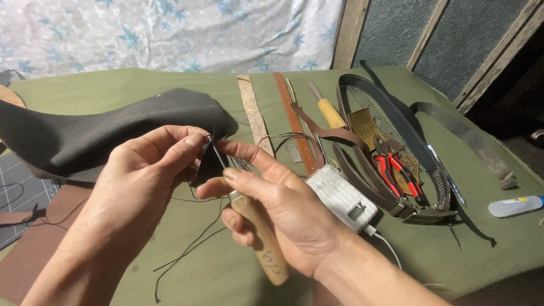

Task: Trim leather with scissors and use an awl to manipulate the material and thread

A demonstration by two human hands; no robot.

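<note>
My right hand [283,209] grips a wooden-handled awl [262,243], its metal tip pointing up toward the edge of a large dark grey leather piece [107,127]. My left hand [150,181] pinches that leather edge and a thin black thread [187,249] right at the awl's tip. The thread trails down across the green table cover [226,272]. The exact spot where the tip meets the leather is hidden by my fingers.
Right of my hands lie a white plastic box with a small screen [343,198], red-handled pliers [396,173], black and brown leather belts [391,122], brown leather strips [294,122], a yellow-handled tool [330,113] and a white glue bottle [514,205]. A cutting mat [17,187] lies left.
</note>
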